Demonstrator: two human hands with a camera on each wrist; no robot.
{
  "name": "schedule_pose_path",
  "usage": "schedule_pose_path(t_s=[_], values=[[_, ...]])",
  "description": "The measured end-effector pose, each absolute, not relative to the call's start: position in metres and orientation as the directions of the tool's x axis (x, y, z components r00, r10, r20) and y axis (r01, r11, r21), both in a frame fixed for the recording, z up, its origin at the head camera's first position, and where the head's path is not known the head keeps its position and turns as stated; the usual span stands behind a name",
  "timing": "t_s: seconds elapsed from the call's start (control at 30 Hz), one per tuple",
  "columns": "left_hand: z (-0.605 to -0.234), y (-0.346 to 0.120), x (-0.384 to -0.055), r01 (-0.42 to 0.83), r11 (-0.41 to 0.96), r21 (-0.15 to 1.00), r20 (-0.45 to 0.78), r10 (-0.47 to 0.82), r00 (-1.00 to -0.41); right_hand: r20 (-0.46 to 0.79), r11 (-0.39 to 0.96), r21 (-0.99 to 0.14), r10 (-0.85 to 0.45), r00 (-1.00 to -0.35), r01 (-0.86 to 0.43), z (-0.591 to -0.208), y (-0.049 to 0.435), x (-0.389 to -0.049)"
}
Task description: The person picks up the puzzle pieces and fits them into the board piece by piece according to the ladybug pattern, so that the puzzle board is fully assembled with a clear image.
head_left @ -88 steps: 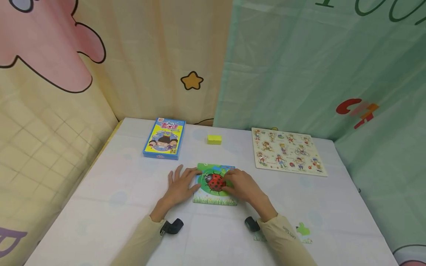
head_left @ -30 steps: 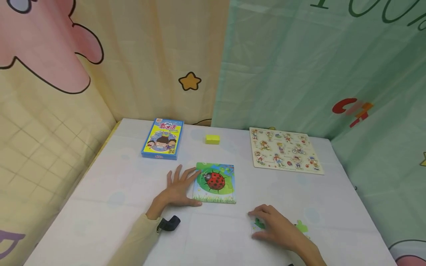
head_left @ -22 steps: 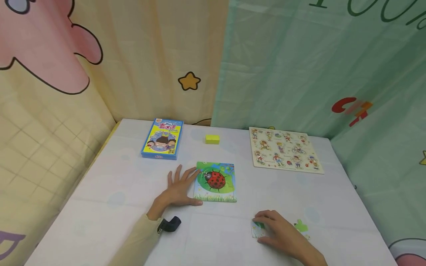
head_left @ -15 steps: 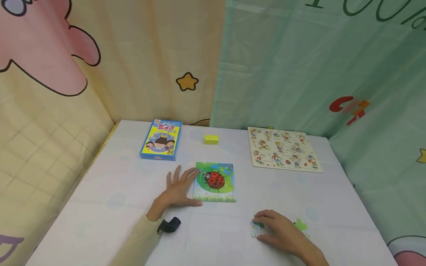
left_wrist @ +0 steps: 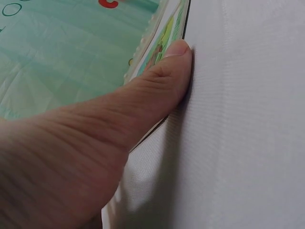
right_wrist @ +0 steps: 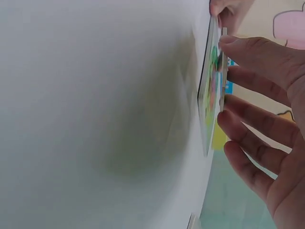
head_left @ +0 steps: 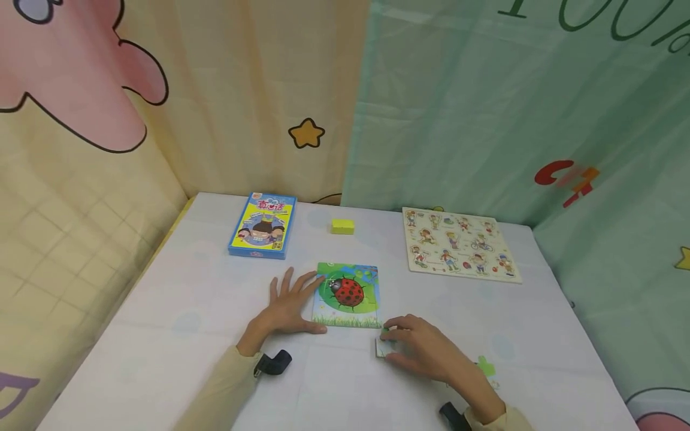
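Observation:
On the white table lies a square ladybug jigsaw puzzle [head_left: 347,294] with a green and blue background. My left hand [head_left: 287,310] has its fingers spread at the puzzle's left side, thumb [left_wrist: 164,78] along the near left corner. Between thumb and fingers, my right hand [head_left: 423,348] pinches a small pale puzzle piece [head_left: 381,348] just off the puzzle's near right corner. Seen edge-on in the right wrist view, that thin piece [right_wrist: 223,71] is raised off the table. A green loose puzzle piece [head_left: 486,366] lies to the right, partly hidden behind the right forearm.
At the back left lies a blue and yellow box [head_left: 263,226]. A small yellow block [head_left: 342,226] sits at the back middle. A pale board with printed figures [head_left: 460,245] lies at the back right. Curtains [head_left: 458,108] hang behind the table.
The right hand left the puzzle, reached the loose piece at the lower right and has brought it left toward the puzzle's near right corner. The left hand stays at the puzzle's left side.

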State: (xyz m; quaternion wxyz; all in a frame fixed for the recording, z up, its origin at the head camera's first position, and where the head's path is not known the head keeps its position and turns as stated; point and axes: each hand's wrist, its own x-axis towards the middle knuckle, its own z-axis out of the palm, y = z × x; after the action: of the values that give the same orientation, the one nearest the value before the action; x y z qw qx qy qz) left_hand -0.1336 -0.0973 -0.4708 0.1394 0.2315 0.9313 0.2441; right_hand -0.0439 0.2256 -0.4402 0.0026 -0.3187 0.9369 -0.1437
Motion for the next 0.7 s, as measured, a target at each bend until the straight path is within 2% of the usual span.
schedule_pose_path(t_s=[0.5, 0.7], values=[[-0.47, -0.096, -0.135, 0.366, 0.783, 0.504, -0.161, 0.501, -0.85, 0.056, 0.717, -0.318, -0.639, -0.767, -0.62, -0.441, 0.146, -0.099], [-0.468, -0.097, -0.135, 0.361, 0.767, 0.531, -0.144, 0.501, -0.853, 0.068, 0.716, -0.281, -0.65, -0.757, -0.64, -0.448, 0.131, -0.111]])
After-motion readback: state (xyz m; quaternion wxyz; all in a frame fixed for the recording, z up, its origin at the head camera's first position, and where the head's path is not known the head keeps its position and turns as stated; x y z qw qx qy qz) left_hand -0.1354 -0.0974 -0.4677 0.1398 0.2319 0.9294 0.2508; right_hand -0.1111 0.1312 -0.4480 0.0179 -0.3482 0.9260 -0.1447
